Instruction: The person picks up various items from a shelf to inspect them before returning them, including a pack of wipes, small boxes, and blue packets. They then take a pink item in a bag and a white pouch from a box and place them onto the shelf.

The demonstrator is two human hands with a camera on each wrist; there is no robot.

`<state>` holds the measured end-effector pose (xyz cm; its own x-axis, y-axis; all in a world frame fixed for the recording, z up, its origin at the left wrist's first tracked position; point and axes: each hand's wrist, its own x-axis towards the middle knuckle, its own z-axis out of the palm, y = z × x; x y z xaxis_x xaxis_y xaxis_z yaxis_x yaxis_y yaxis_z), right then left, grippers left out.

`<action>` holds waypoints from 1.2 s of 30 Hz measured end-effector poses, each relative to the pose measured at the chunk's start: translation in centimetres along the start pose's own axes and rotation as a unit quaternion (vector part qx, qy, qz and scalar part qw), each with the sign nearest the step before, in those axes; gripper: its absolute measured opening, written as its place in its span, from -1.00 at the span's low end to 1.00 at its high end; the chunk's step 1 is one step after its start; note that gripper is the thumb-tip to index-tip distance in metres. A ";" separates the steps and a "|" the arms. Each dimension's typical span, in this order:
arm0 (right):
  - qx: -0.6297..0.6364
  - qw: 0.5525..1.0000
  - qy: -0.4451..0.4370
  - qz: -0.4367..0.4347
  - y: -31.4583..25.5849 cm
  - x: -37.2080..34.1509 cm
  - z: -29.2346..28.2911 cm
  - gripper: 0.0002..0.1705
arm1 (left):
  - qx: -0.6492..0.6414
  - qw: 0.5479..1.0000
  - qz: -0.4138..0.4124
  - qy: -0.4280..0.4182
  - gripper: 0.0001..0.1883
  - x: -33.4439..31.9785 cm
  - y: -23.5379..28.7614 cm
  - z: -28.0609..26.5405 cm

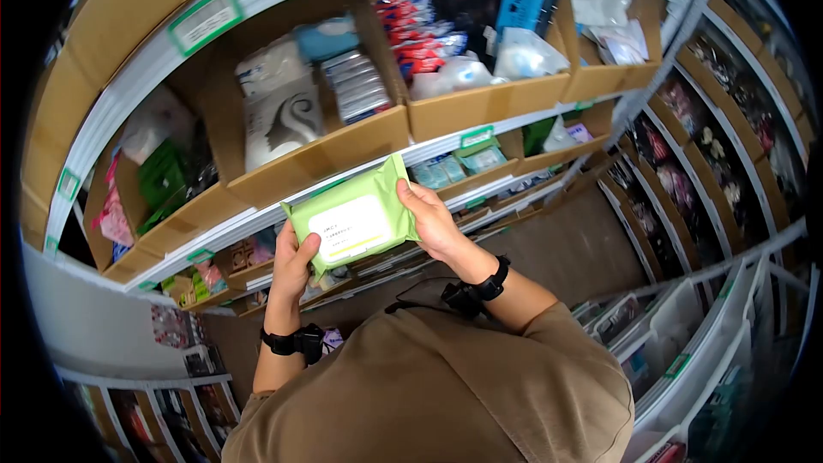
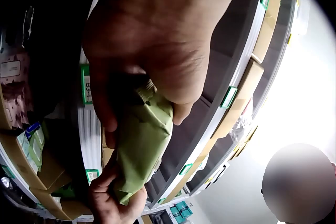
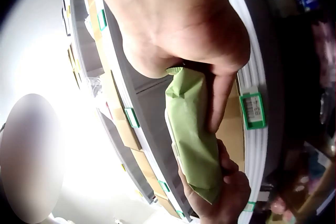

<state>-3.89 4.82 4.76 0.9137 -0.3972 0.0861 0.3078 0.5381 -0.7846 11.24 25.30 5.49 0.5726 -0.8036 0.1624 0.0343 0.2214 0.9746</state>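
Observation:
A light green soft pack [image 1: 351, 219] with a white label is held up in front of the chest in the head view. The left hand [image 1: 294, 259] grips its left end, thumb on the front face. At the opposite end the right hand [image 1: 431, 219] pinches the pack, its thumb also on the front. From the left wrist view the pack [image 2: 144, 140] shows edge-on beneath the left hand [image 2: 152, 50]. In the right wrist view the right hand [image 3: 189, 35] has thumb and fingers on either side of the pack [image 3: 194, 129].
Shelves with cardboard bins [image 1: 489, 107] of packaged goods stand ahead, with green-framed labels [image 1: 206, 20] on their rails. More racks [image 1: 729, 129] rise at the right, and white bins [image 1: 677, 326] sit at the lower right. Brown floor [image 1: 570, 236] shows between the shelves.

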 end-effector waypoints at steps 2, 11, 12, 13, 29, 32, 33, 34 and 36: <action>-0.011 1.000 0.003 -0.003 -1.2 -0.8 -1.4 -0.47 | 0.012 0.999 -0.013 -0.030 -0.35 0.9 -0.6 1.5; -0.007 0.996 0.081 -0.021 -4.3 -3.8 -8.5 -0.49 | 0.042 0.996 -0.039 -0.070 -0.33 4.9 -3.0 9.0; -0.008 0.996 0.088 -0.024 -4.5 -4.1 -9.2 -0.49 | 0.043 0.995 -0.045 -0.072 -0.33 5.3 -3.3 9.5; -0.007 0.995 0.096 -0.025 -4.7 -4.4 -9.9 -0.49 | 0.051 0.993 -0.064 -0.088 -0.33 5.6 -3.7 9.8; 0.025 0.982 0.185 0.036 -3.0 -6.9 -17.4 -0.51 | 0.011 0.972 -0.214 -0.100 -0.47 7.6 -9.1 14.7; 0.013 0.983 0.172 0.067 -2.8 -5.4 -19.9 -0.39 | -0.020 0.979 -0.187 -0.084 -0.43 7.3 -10.2 14.4; -0.112 0.973 0.160 0.120 -3.7 -4.9 -21.1 -0.34 | -0.017 0.979 -0.187 -0.082 -0.43 7.1 -10.3 14.1; -0.181 0.971 0.143 0.067 -2.5 -3.4 -23.8 -0.37 | -0.029 0.980 -0.190 -0.060 -0.43 6.9 -10.5 13.7; -0.417 0.896 0.148 -0.019 -0.1 -0.5 -28.6 -0.41 | -0.036 0.980 -0.190 -0.037 -0.44 6.6 -10.3 13.1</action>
<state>-11.93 -16.32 -12.74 0.7580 -0.6502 0.0527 -0.0815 -0.1745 -0.9813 3.93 10.53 -1.44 0.4456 -0.8733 -0.1971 0.2929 -0.0659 0.9539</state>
